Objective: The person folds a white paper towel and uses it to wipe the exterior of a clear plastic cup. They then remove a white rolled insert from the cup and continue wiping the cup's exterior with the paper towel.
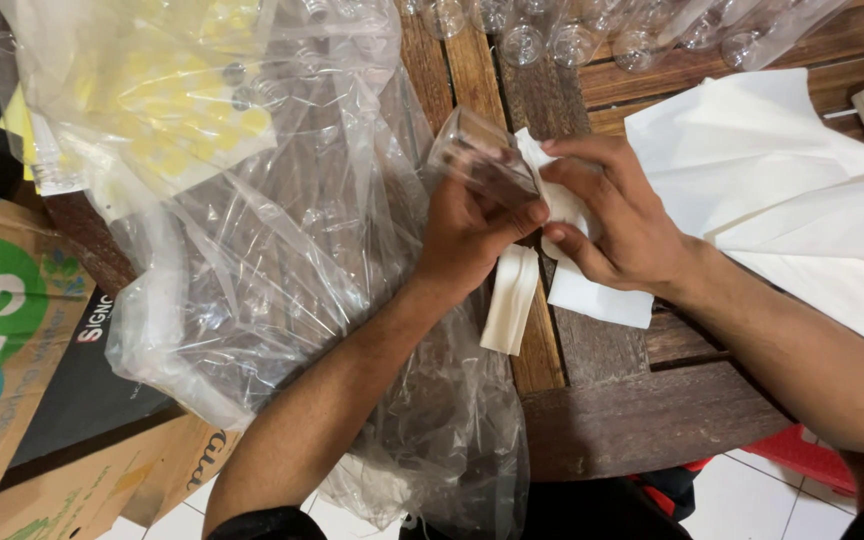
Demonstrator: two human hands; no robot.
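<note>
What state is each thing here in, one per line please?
Left hand: gripping the clear bottle.
Clear bottle: held tilted above the table.
Right hand: pressing a white tissue against the bottle.
White tissue: crumpled, partly hanging.
Plastic bag: open, crinkled.
White sheets: lying flat.

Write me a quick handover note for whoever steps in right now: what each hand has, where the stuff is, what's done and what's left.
Left hand: holds a clear plastic container, tilted, above the wooden table.
Right hand: presses a white paper tissue against the container's open end.
Nearby: more clear containers along the table's far edge, a large clear plastic bag to the left, spare white tissues to the right, cardboard boxes at the lower left.
Done: this container is picked up, with the tissue at its mouth.
Left: wiping looks underway; how many others are wiped cannot be told.
</note>
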